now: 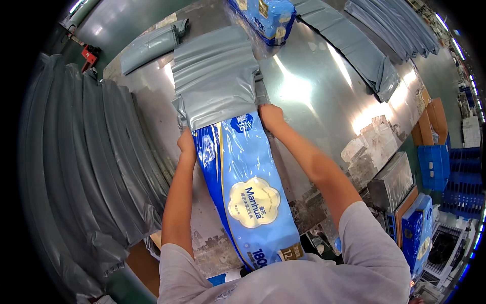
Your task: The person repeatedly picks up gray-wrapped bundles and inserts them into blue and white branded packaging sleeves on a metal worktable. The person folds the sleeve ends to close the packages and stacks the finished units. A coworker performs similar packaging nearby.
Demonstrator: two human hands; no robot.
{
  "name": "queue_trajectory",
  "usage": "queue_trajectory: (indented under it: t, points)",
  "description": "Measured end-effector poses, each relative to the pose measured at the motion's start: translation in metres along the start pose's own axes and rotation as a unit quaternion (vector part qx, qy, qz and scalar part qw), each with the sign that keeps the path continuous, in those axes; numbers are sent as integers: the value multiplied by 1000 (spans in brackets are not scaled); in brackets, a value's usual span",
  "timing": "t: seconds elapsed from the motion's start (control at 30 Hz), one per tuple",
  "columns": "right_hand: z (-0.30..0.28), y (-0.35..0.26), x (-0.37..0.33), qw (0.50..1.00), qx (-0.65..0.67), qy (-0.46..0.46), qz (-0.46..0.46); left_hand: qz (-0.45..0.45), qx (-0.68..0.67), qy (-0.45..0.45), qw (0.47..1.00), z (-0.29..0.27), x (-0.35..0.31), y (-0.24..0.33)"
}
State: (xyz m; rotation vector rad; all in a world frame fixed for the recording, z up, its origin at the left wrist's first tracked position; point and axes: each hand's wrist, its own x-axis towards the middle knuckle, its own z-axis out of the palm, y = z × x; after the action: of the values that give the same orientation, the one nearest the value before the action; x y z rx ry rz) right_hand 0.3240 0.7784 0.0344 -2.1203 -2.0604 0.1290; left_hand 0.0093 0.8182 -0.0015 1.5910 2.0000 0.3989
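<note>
A long blue plastic-wrapped toilet paper pack (238, 169) lies on the metal table, its near end against my shirt. Its far end is inside the mouth of a grey plastic mailing bag (220, 83), which stretches away from me in wrinkles. On the left, my left hand (186, 142) is closed on the bag's edge beside the pack. My right hand (272, 117) grips the opposite edge of the bag mouth, knuckles up. The fingertips of both hands are mostly hidden.
Grey bags hang in a thick stack (91, 162) at the left. A folded grey bag (152, 45) and another wrapped blue pack (268, 20) lie at the far side. More grey bags (349, 45) spread at the far right. A blue crate (433, 167) and a metal box (392, 180) stand right.
</note>
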Motion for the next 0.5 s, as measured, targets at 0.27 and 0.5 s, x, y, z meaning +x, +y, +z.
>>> queue_trajectory:
  t: [0.27,0.5]
  points:
    - [-35,-4,-63,948,-74,-308,-41,198,238,-185,933,-16,-58,-30]
    - [-25,6,-237,961,14,-274,-17,100,299,-251,915,-24,-227,-45]
